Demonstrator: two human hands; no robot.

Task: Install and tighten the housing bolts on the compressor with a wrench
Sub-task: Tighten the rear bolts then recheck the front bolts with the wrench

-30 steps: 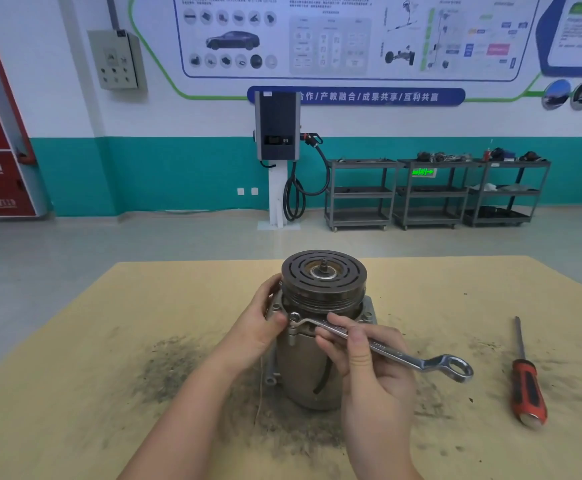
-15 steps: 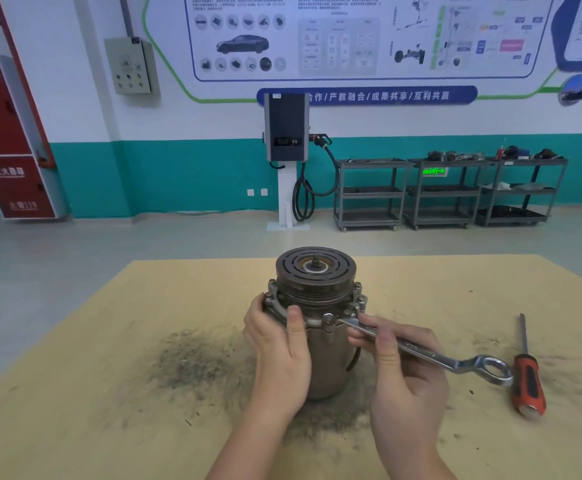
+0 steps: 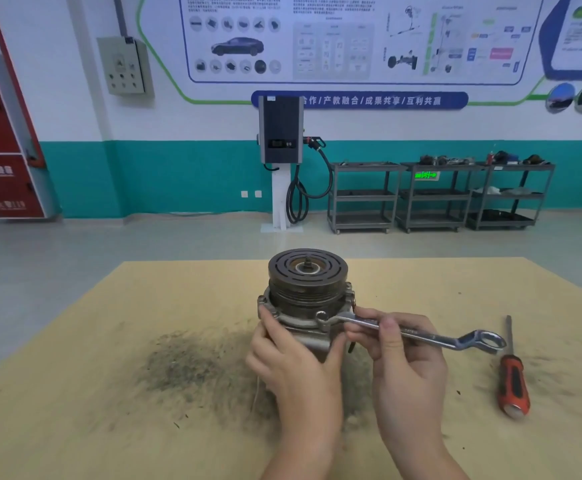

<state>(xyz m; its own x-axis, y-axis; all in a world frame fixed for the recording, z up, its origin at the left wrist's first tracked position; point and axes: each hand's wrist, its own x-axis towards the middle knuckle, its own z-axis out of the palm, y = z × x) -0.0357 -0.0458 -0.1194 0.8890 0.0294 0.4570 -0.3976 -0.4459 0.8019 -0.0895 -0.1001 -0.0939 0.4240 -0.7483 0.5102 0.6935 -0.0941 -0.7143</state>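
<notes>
The compressor point(image 3: 307, 299) stands upright on the yellow table point(image 3: 109, 341), amid a patch of dark grit. The left hand point(image 3: 296, 365) wraps its body from the near side, fingers curled round the housing just below the flange. The right hand point(image 3: 400, 355) grips the shank of the wrench point(image 3: 417, 336) — thumb on top, fingers curled beneath. The wrench's ring end sits on a bolt point(image 3: 321, 317) at the flange's near-right edge; its other end points right, away from the compressor. Farther right lies a red-handled screwdriver point(image 3: 513, 382) — well apart from the compressor.
</notes>
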